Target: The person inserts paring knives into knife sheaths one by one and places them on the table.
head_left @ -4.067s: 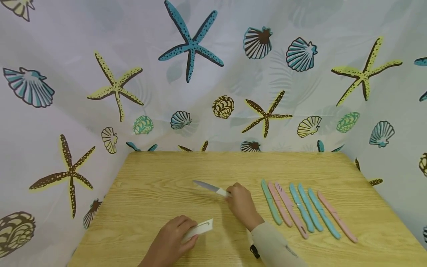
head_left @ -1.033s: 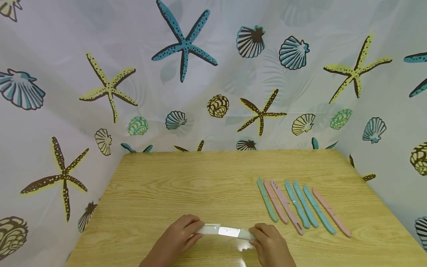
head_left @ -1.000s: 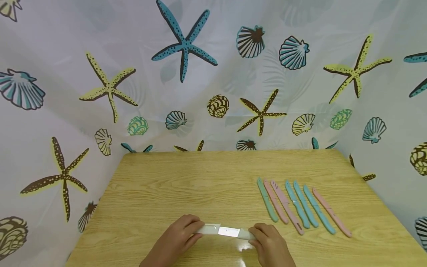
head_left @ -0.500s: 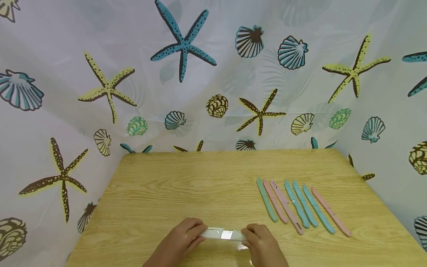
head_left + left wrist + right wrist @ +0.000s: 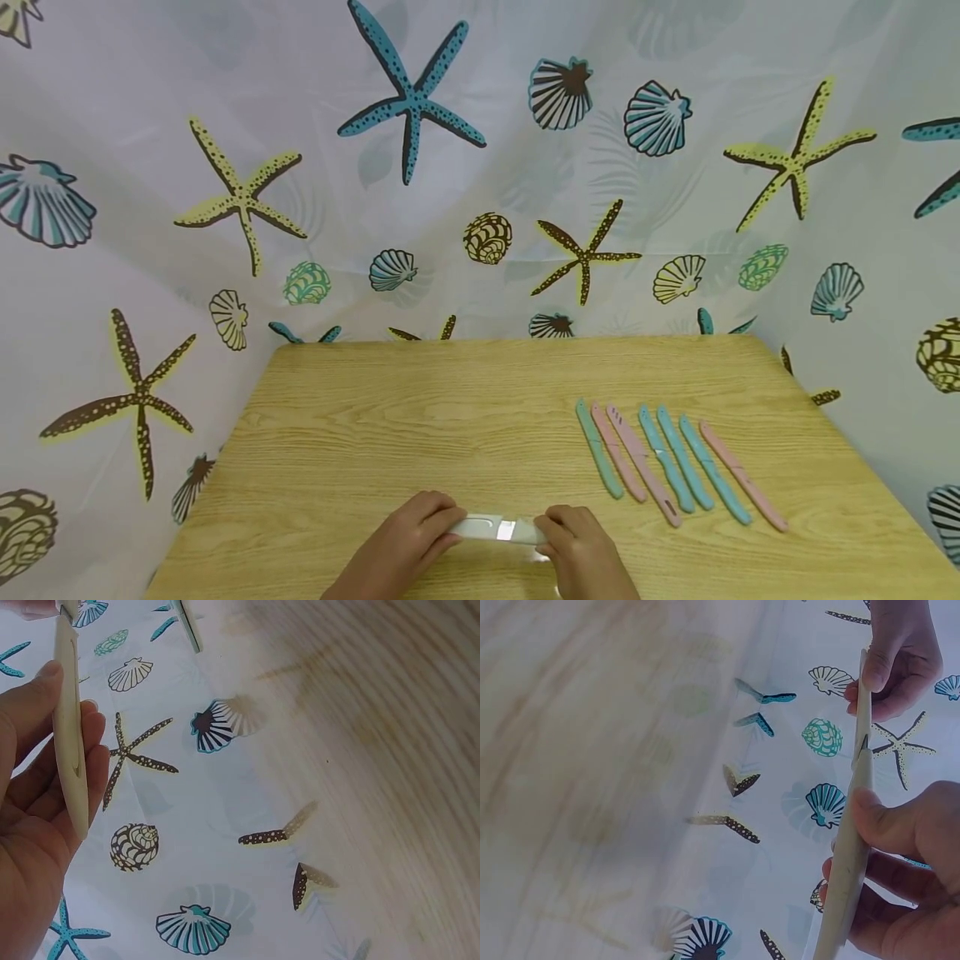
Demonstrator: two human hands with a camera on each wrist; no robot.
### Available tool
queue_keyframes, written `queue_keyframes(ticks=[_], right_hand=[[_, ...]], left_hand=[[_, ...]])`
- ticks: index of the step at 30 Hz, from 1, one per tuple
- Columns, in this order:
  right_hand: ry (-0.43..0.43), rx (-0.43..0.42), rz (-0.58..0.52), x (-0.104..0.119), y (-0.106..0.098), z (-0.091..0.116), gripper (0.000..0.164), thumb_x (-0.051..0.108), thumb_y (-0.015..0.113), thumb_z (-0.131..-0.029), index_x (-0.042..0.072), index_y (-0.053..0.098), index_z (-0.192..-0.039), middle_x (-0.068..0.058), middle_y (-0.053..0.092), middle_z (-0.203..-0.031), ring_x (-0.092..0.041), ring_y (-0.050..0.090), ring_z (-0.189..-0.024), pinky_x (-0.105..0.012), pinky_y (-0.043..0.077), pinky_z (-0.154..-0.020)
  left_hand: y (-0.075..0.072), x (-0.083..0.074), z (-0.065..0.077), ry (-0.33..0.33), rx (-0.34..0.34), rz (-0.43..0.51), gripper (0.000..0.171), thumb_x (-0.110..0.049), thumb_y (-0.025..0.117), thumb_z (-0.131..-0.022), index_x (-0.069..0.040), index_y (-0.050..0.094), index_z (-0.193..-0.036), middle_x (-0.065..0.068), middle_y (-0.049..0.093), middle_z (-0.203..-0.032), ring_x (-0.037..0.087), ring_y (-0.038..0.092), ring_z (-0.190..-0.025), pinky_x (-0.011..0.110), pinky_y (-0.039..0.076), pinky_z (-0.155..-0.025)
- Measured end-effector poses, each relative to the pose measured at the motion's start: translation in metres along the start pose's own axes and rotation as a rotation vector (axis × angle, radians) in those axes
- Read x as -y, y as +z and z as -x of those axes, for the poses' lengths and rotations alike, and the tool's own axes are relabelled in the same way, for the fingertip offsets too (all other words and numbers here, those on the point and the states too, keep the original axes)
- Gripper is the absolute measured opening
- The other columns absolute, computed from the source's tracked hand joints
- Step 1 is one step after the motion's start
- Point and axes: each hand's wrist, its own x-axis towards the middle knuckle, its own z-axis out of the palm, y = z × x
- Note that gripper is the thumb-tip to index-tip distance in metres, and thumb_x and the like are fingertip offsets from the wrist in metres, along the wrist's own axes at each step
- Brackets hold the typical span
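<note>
Low over the front of the table, my left hand (image 5: pixel 408 532) grips a white knife sheath (image 5: pixel 474 526) between thumb and fingers. My right hand (image 5: pixel 583 546) pinches the white handle of a small knife (image 5: pixel 529 532). Most of the blade sits inside the sheath; a short shiny stretch shows between sheath and handle. The left wrist view shows the sheath (image 5: pixel 69 727) along the fingers, with a long slot in its side. In the right wrist view the knife's handle (image 5: pixel 849 851) lines up with the sheath (image 5: pixel 863 705).
Several sheathed knives lie side by side at the right of the wooden table (image 5: pixel 375 400): a green knife (image 5: pixel 599 450), pink ones such as the rightmost pink knife (image 5: pixel 742 475), and blue ones such as a blue knife (image 5: pixel 684 458). A patterned curtain (image 5: pixel 480 167) surrounds the table.
The knife and sheath, held well apart at first, are now joined. Over the last second my right hand has moved left, and the visible stretch of blade has become shorter.
</note>
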Motion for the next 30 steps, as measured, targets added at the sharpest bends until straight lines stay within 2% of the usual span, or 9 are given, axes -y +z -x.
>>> queue_keyframes(ticks=[4,5,8,11,12,20,26,30], right_hand=[[0.001,0.011,0.008,0.002,0.001,-0.001,0.046,0.035,0.042,-0.096,0.001,0.072,-0.088,-0.004,0.063,-0.091,-0.016,0.056,-0.079,-0.022,0.053,-0.068],[0.004,0.016,0.012,0.002,0.001,-0.001,0.039,0.032,0.048,-0.095,0.001,0.072,-0.089,-0.003,0.063,-0.091,-0.016,0.056,-0.079,-0.022,0.053,-0.068],[0.015,0.03,0.034,0.004,0.001,-0.003,0.017,0.016,0.073,-0.079,0.002,0.072,-0.088,-0.003,0.063,-0.091,-0.016,0.056,-0.079,-0.023,0.053,-0.068],[0.032,0.037,0.057,0.006,0.001,-0.004,0.033,0.004,0.085,-0.057,0.002,0.072,-0.087,-0.003,0.063,-0.09,-0.016,0.057,-0.079,-0.023,0.054,-0.068],[0.038,0.036,0.063,0.007,0.001,-0.005,0.034,0.003,0.087,-0.055,0.002,0.073,-0.087,-0.003,0.063,-0.09,-0.016,0.057,-0.079,-0.023,0.054,-0.068],[0.05,0.036,0.081,0.011,0.002,-0.008,0.037,0.004,0.088,-0.052,0.003,0.072,-0.085,-0.002,0.063,-0.088,-0.016,0.057,-0.078,-0.024,0.054,-0.068],[0.09,0.068,0.089,0.014,0.001,-0.011,0.036,0.002,0.088,-0.053,0.002,0.072,-0.085,-0.004,0.063,-0.088,-0.017,0.058,-0.079,-0.026,0.055,-0.069],[0.086,0.081,0.096,0.014,0.001,-0.011,0.037,0.002,0.088,-0.052,0.002,0.071,-0.085,-0.005,0.063,-0.089,-0.018,0.058,-0.08,-0.026,0.055,-0.07]], left_hand=[[0.001,0.0,0.0,0.002,-0.005,0.0,0.018,-0.017,0.07,-0.088,-0.007,0.069,-0.102,-0.002,0.058,-0.101,0.006,0.057,-0.086,0.006,0.044,-0.075],[0.001,0.0,0.0,0.003,-0.006,0.0,0.018,-0.017,0.069,-0.088,-0.007,0.069,-0.102,-0.002,0.058,-0.101,0.006,0.057,-0.086,0.006,0.044,-0.075],[0.0,0.0,0.0,0.004,-0.009,0.004,0.018,-0.017,0.069,-0.088,-0.007,0.069,-0.102,-0.001,0.058,-0.101,0.006,0.057,-0.086,0.006,0.045,-0.075],[0.0,0.0,0.0,0.008,-0.01,0.009,0.018,-0.016,0.07,-0.087,-0.006,0.069,-0.102,-0.001,0.059,-0.101,0.007,0.057,-0.086,0.007,0.045,-0.075],[0.0,0.0,0.0,0.005,-0.008,0.011,0.018,-0.015,0.07,-0.087,-0.006,0.069,-0.102,-0.001,0.059,-0.101,0.007,0.057,-0.086,0.007,0.045,-0.076],[0.005,-0.001,-0.005,-0.004,0.027,-0.016,0.018,-0.017,0.072,-0.085,-0.008,0.07,-0.101,-0.003,0.059,-0.101,0.006,0.056,-0.086,0.008,0.046,-0.076],[0.007,0.0,-0.005,-0.008,0.029,-0.037,0.021,-0.017,0.074,-0.083,-0.008,0.071,-0.102,-0.003,0.059,-0.101,0.005,0.056,-0.087,0.007,0.046,-0.076],[0.008,0.0,-0.004,-0.004,0.019,-0.038,0.021,-0.016,0.075,-0.083,-0.007,0.071,-0.102,-0.002,0.059,-0.101,0.005,0.056,-0.086,0.007,0.045,-0.076]])
